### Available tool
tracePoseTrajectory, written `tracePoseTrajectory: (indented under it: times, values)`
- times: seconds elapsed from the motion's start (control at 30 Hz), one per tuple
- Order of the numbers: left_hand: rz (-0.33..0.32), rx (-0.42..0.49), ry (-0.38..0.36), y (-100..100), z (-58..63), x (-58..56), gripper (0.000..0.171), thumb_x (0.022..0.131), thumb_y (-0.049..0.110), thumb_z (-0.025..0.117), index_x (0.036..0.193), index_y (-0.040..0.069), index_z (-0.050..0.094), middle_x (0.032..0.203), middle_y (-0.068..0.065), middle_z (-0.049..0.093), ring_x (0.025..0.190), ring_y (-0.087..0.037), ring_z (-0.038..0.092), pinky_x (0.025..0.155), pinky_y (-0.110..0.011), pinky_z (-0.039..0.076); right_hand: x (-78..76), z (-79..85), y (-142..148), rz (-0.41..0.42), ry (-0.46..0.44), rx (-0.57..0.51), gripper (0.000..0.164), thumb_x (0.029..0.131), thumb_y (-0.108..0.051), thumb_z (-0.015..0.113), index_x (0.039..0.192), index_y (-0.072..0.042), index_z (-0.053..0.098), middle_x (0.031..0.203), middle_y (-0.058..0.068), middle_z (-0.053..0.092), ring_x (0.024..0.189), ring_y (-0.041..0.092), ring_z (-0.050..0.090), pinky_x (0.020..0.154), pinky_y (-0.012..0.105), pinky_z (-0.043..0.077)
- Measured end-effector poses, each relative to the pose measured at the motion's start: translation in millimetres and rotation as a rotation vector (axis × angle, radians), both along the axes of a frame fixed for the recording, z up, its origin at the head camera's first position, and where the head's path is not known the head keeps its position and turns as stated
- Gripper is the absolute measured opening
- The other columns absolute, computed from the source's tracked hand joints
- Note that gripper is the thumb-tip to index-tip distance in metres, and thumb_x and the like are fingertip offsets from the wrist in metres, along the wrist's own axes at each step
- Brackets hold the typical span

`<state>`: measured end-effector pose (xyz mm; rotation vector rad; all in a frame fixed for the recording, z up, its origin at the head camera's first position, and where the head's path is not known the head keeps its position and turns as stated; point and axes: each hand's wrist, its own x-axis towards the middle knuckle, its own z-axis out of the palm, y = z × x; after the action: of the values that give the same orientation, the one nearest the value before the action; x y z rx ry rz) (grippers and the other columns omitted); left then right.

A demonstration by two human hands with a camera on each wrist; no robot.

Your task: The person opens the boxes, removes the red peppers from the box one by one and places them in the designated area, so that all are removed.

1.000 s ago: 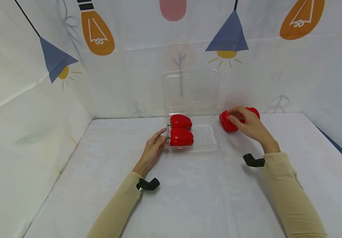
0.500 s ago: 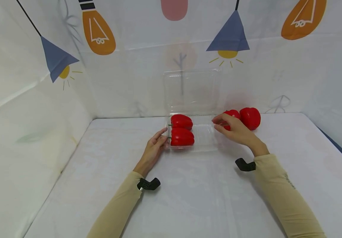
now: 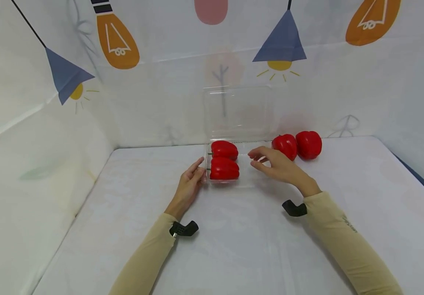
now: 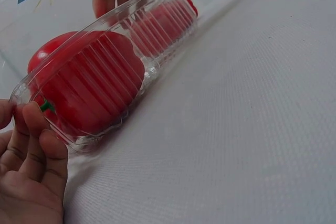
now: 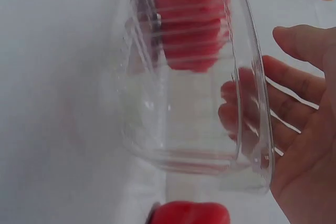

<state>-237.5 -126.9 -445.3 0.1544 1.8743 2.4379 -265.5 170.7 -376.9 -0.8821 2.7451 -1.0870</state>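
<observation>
A clear plastic clamshell container (image 3: 246, 185) lies on the table with its lid (image 3: 238, 112) standing raised behind. Two red bell peppers, a near one (image 3: 224, 169) and a far one (image 3: 224, 150), lie side by side in its left half, green stems to the left. My left hand (image 3: 191, 182) holds the container's left end, fingertips curled at the rim beside a pepper's stem (image 4: 48, 106) in the left wrist view. Over the right half hovers my right hand (image 3: 276, 165), fingers loosely bent, holding nothing. In the right wrist view its fingers (image 5: 294, 85) show beyond the container wall.
Two more red bell peppers, a left one (image 3: 284, 146) and a right one (image 3: 309, 145), rest on the white table (image 3: 234, 246) behind my right hand. A patterned cloth wall (image 3: 160, 102) rises directly behind the table's back edge.
My right hand has moved left, away from the loose peppers at the right, to above the container's right half. The left hand keeps its place at the container's left end.
</observation>
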Motion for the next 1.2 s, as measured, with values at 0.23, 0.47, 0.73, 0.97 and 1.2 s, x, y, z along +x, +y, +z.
tracePoseTrajectory:
  times: [0.23, 0.47, 0.73, 0.97, 1.2]
  values:
    - [0.005, -0.042, 0.007, -2, 0.0, 1.0, 0.046, 0.098, 0.017, 0.05, 0.143, 0.012, 0.041, 0.081, 0.0, 0.053, 0.075, -0.012, 0.05, 0.072, -0.018, 0.046, 0.1, -6.8, -14, -0.008, -0.034, 0.051, 0.047, 0.088, -0.035, 0.064, 0.129, -0.014, 0.051, 0.123, 0.004, 0.058, 0.107, 0.019, 0.056, 0.089, 0.043, 0.052]
    - [0.015, -0.049, 0.012, -1, 0.9, 1.2, 0.045, 0.098, 0.014, 0.05, 0.142, 0.012, 0.042, 0.081, -0.001, 0.052, 0.074, -0.013, 0.05, 0.072, -0.018, 0.047, 3.4, -9.7, -29, 0.007, -0.018, 0.045, 0.046, 0.088, -0.028, 0.065, 0.129, -0.012, 0.052, 0.123, 0.007, 0.059, 0.105, 0.021, 0.058, 0.088, 0.043, 0.053]
    - [0.017, -0.078, 0.029, 0, 1.4, 0.6, 0.044, 0.098, 0.013, 0.05, 0.141, 0.013, 0.043, 0.079, 0.005, 0.054, 0.072, -0.007, 0.053, 0.07, -0.017, 0.048, 5.6, -13.8, -42, 0.023, 0.01, 0.018, 0.053, 0.088, -0.036, 0.064, 0.133, -0.014, 0.046, 0.128, 0.004, 0.055, 0.111, 0.021, 0.056, 0.09, 0.041, 0.052]
    - [0.016, -0.075, 0.026, 1, 3.1, -0.3, 0.044, 0.098, 0.014, 0.05, 0.141, 0.014, 0.043, 0.079, 0.006, 0.054, 0.074, -0.008, 0.052, 0.071, -0.018, 0.047, 8.6, -10.7, -56, -0.014, 0.047, 0.025, 0.059, 0.086, -0.04, 0.066, 0.135, -0.016, 0.043, 0.128, 0.003, 0.053, 0.112, 0.023, 0.054, 0.089, 0.04, 0.053]
    - [0.026, -0.136, 0.019, 1, 2.1, 1.0, 0.043, 0.098, 0.017, 0.051, 0.141, 0.017, 0.044, 0.082, 0.003, 0.054, 0.076, -0.009, 0.052, 0.074, -0.018, 0.048, 12.2, -12.4, -69, -0.072, 0.012, 0.054, 0.068, 0.081, -0.047, 0.069, 0.136, -0.016, 0.044, 0.131, 0.006, 0.051, 0.116, 0.025, 0.053, 0.091, 0.043, 0.053]
